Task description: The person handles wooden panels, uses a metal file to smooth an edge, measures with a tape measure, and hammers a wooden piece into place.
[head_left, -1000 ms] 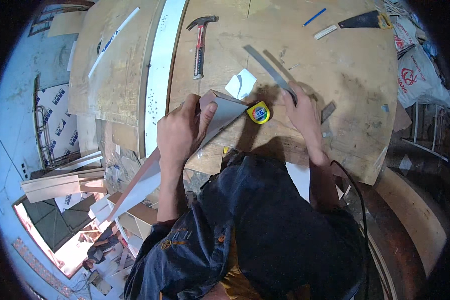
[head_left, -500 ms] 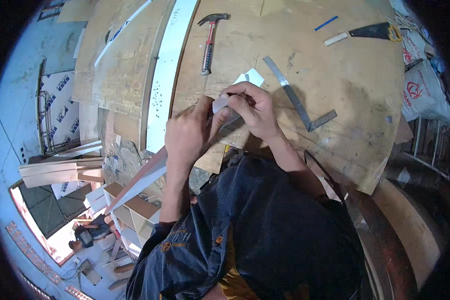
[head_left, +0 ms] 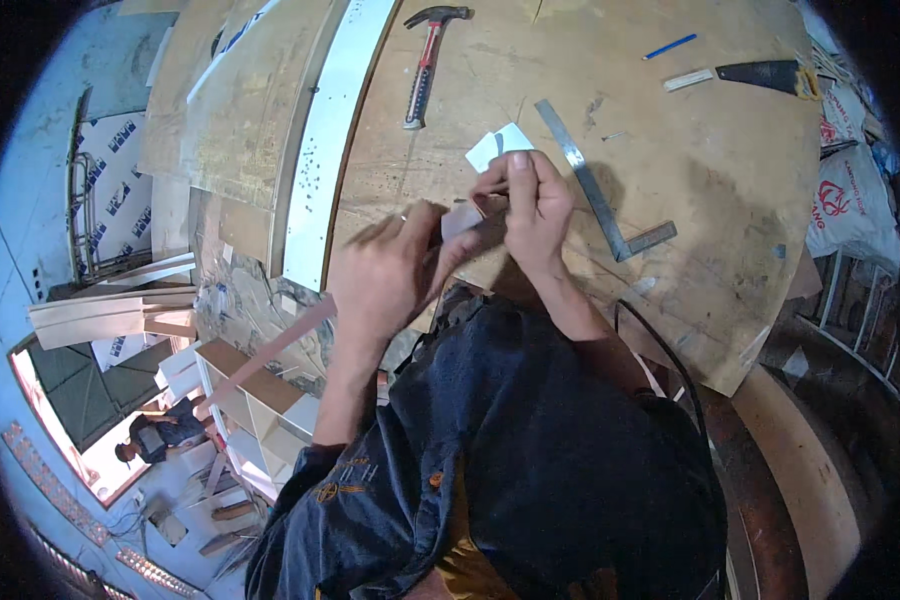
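Long pale strip (head_left: 270, 350) at frame centre, long axis running lower left to upper right, left hand (head_left: 390, 275) gripping it, right hand (head_left: 530, 205) pinching its upper end, above plywood tabletop (head_left: 690, 180), steel square (head_left: 600, 190) just right.

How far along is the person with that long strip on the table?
Tools are laid out: hammer, metal square, saw. Now the left hand and right hand grip the end of a long strip together over the wooden table. What is left cannot be told.
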### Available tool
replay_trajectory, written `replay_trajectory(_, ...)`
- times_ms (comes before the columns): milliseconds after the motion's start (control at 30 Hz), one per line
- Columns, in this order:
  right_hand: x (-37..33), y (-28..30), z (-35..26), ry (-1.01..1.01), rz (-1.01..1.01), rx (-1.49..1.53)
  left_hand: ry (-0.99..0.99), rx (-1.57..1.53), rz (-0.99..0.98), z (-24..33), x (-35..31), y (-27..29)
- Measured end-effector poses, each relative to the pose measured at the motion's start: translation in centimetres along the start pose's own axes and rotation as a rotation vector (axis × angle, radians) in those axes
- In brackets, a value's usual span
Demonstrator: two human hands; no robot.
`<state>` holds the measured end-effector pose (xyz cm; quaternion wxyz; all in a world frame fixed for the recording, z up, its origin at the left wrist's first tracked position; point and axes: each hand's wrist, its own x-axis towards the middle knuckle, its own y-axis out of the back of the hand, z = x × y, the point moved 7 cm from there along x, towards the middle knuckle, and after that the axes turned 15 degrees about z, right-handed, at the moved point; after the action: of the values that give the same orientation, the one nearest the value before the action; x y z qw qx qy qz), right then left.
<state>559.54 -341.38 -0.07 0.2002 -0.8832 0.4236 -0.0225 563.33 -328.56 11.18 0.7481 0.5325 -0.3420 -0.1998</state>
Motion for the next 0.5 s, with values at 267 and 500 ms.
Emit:
replay_trajectory(267,-0.3,0.6,-3.2,0.394,-0.249,-0.079,0.04,-0.062,-0.018,-0.2,0.4,-0.1)
replay_trajectory(500,-0.4,-0.4,-4.5,0.56,-0.269,-0.088,0.029,-0.03,-0.03,-0.4,0.3,-0.6)
